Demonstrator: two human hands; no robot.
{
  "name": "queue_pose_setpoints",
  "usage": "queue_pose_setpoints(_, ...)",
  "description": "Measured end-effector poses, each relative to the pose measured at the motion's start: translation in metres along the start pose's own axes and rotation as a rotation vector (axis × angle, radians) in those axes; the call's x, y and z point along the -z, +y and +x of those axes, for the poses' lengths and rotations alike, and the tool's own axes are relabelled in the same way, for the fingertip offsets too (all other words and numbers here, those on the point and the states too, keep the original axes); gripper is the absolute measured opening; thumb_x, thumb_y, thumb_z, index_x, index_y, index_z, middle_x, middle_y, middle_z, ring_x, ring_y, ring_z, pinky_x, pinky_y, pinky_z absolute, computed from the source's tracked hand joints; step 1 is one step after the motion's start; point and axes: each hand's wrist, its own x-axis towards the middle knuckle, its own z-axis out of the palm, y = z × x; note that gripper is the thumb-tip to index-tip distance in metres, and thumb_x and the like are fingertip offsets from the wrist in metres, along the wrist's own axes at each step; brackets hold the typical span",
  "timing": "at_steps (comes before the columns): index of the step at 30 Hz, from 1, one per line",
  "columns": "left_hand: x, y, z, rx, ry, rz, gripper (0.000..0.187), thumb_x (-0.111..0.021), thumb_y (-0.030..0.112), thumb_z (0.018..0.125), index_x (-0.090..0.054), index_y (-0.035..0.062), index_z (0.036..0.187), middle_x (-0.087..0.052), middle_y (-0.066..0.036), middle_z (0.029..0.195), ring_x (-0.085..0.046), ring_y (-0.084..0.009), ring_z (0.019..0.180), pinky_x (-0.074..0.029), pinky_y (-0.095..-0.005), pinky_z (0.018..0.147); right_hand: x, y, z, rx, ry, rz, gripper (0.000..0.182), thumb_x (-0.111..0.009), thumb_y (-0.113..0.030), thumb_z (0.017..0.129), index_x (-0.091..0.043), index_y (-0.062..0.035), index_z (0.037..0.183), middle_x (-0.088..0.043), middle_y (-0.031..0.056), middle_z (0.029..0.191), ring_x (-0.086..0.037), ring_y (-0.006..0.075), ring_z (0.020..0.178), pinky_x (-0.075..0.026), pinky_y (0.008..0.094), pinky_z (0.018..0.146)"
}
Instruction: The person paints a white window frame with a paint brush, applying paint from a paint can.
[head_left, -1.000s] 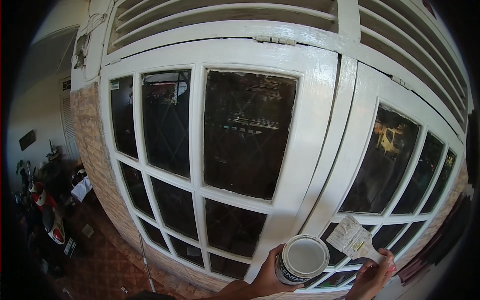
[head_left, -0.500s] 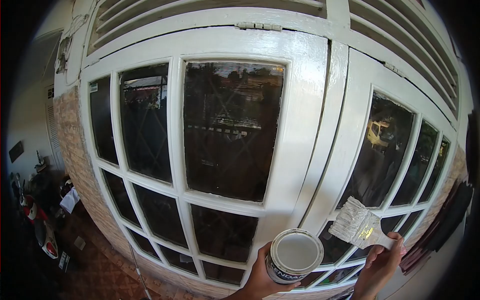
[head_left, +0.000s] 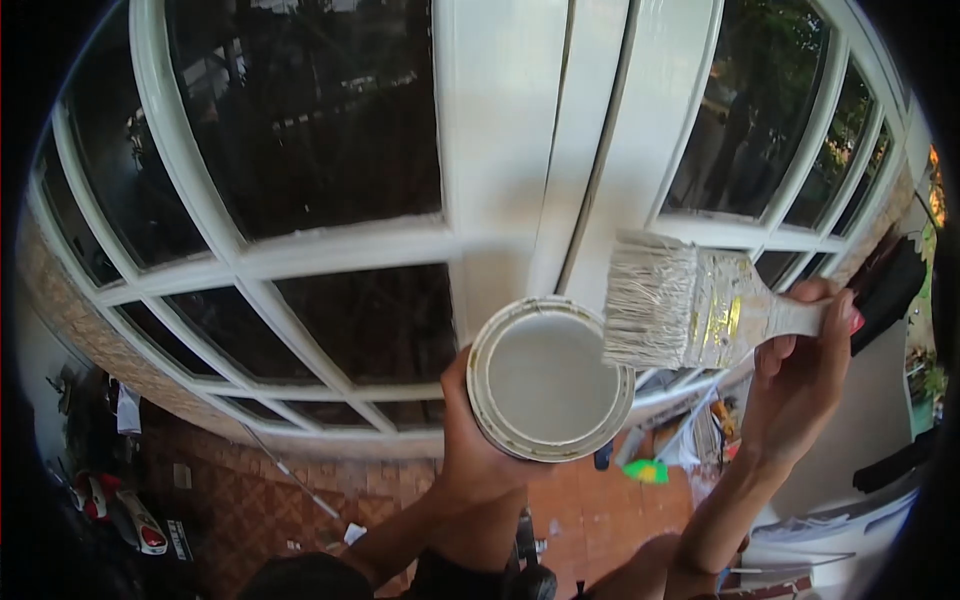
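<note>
My left hand (head_left: 468,425) is wrapped round the side of a paint can (head_left: 552,446), its open top facing me. Pale white paint (head_left: 553,372) shows inside it, and dried drips mark the rim. In my right hand (head_left: 800,355) I grip the handle of a wide paintbrush (head_left: 690,305). Its bristles, caked with white paint, point left and overlap the can's right rim in this view. Behind both stands a white window frame (head_left: 500,150) with dark glass panes (head_left: 365,320).
Below lies a brown tiled floor (head_left: 575,510). A thin pole (head_left: 295,478) leans at the left, near a red and white motorbike (head_left: 125,515). Dark cloths (head_left: 890,290) hang at the right. A bright green item (head_left: 647,471) is on the floor.
My view has tipped downward, so floor and legs now show. The brush has come closer to the can, its bristles now level and beside the rim. Both hands keep their holds.
</note>
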Motion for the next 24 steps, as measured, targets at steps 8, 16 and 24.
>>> queue_pose_setpoints(8,-0.004,0.004,-0.02,-0.103,-0.013,-0.008,0.121,-0.098,0.018,0.055,-0.016,-0.0015,0.142,-0.041,-0.024,0.141,-0.047,-0.0302,0.129,-0.039,-0.0439,0.109,-0.021,-0.023,0.002,0.178,-0.478,-0.409,0.036,-0.041,-0.031,0.104,-0.052,0.0013,0.094,-0.049,0.0069,0.08,-0.038,0.0082,0.062,-0.029,0.0202,0.051)
queue_pose_setpoints(16,-0.012,0.003,-0.035,-0.095,-0.063,0.152,0.12,-0.098,0.018,0.056,-0.017,-0.0022,0.142,-0.046,-0.024,0.137,-0.05,-0.0287,0.127,-0.04,-0.0422,0.108,-0.052,-0.011,-0.014,-0.003,-0.594,-0.55,0.039,-0.064,-0.034,0.089,-0.057,0.0018,0.077,-0.061,0.0118,0.073,-0.051,0.0123,0.058,-0.037,0.0246,0.053)
queue_pose_setpoints(24,-0.011,-0.017,-0.048,-0.04,-0.064,0.01,0.116,-0.096,0.015,0.058,-0.017,-0.0011,0.142,-0.047,-0.022,0.136,-0.052,-0.0272,0.125,-0.041,-0.0402,0.106,-0.051,0.007,-0.012,-0.186,-0.833,-0.555,0.028,-0.071,-0.021,0.086,-0.064,0.0043,0.079,-0.063,0.0103,0.073,-0.055,0.0133,0.062,-0.041,0.0258,0.057)
